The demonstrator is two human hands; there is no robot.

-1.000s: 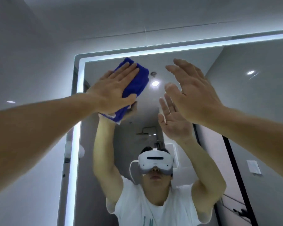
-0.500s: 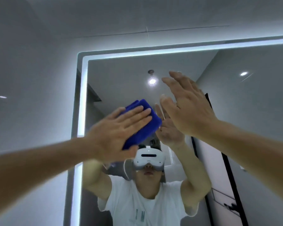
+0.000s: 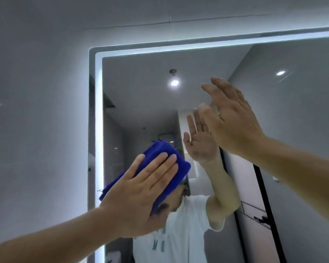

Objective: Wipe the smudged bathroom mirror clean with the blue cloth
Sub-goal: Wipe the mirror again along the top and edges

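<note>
Left hand (image 3: 141,194) lies flat on the blue cloth (image 3: 179,168), fingers straight and close together, pressing the folded pad onto the mirror (image 3: 141,82). That's low at 7 o'clock on the glass, just inside the glowing light strip (image 3: 98,111). The cloth pokes out past the fingertips toward 1 o'clock. Right hand (image 3: 234,118) is up at 2 o'clock from the cloth, fingers straight, holding nothing. Can't tell if it touches the glass.
</note>
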